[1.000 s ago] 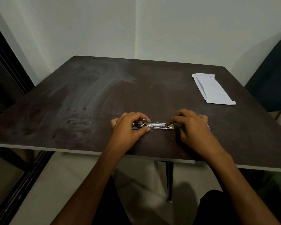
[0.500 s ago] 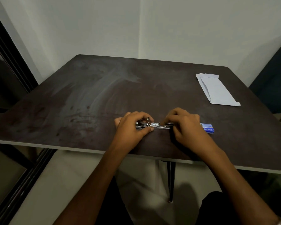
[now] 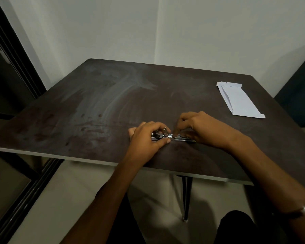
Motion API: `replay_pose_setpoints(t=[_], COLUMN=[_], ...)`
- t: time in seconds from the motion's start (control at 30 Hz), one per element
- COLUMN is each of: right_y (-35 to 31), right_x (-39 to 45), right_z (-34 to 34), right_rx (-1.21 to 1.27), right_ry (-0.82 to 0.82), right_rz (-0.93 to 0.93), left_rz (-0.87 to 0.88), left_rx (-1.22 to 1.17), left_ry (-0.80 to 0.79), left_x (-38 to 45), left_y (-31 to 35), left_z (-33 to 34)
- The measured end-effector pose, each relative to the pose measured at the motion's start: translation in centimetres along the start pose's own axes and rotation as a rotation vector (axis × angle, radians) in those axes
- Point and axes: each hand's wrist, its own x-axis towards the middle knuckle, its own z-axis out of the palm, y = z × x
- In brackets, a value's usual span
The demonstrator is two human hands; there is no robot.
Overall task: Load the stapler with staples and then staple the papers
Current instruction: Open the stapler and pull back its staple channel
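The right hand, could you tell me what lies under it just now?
Under the right hand lies one end of the metal stapler, flat on the table. Whatever its fingertips pinch is covered, so staples cannot be confirmed.

A dark table [image 3: 95, 106] with pale smears stands by white walls [image 3: 218, 32]. A thin black leg [image 3: 186, 196] shows under it. A dark chair [image 3: 299, 95] sits at the right
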Motion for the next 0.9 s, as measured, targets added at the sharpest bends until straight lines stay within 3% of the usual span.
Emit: replay_pose_setpoints(t=[0.5,0.73,0.9], right_y=[0.2,0.7,1.1], right_x=[1.8,2.3,1.8], right_z=[-0.7,-1.1,-1.1], right_rx=[-0.175,-0.093,0.02], right_ry=[-0.075,-0.164,-0.143], right_rz=[-0.19,-0.191,-0.135], left_rz=[-0.001,0.0,-0.001], left_rx=[0.006,-0.005,-0.002], left_ry=[0.0,0.002,0.004], left_x=[0.0,0.0,0.1], left_y=[0.1,0.0,0.0], left_z=[0.0,0.0,0.0])
